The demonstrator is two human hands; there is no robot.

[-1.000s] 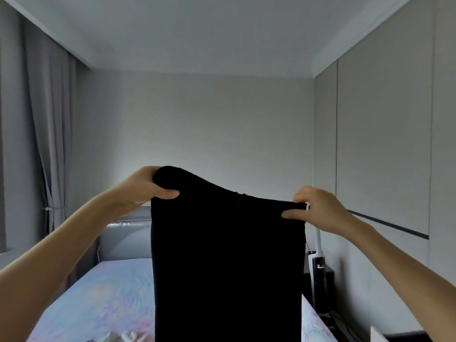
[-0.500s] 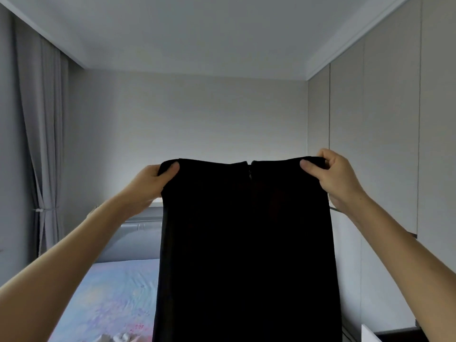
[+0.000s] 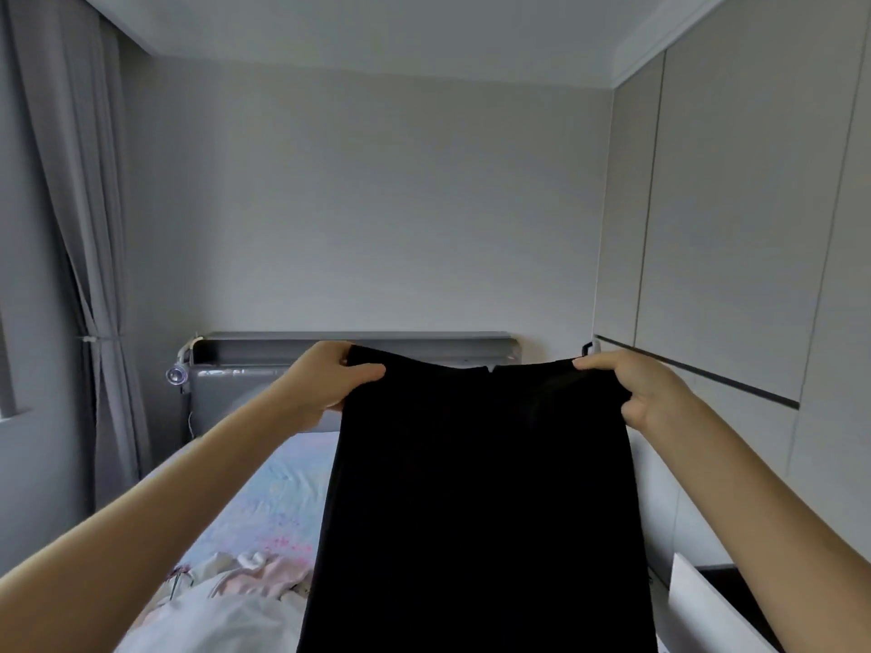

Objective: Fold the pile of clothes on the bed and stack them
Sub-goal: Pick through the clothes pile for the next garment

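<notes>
A black garment is held up by its top edge, hanging flat above the bed, its lower end out of view. The left corner of that edge is pinched by the left hand, thumb on the near face and fingers behind; the right corner is gripped likewise by the right hand. A small notch shows at the middle of the top edge (probably a waistband closure, though it is too dark to tell). The step in hand is judged to be the squaring-up before the first fold: the top edge is best kept taut and level, and the cloth then lowered flat on the bed. Bare sheet is seen to the left and beyond, toward the headboard; the pile of light clothes lies at the near left, just beside the hanging cloth, and should be avoided. On the right the wardrobe stands close, so little room is left there.
</notes>
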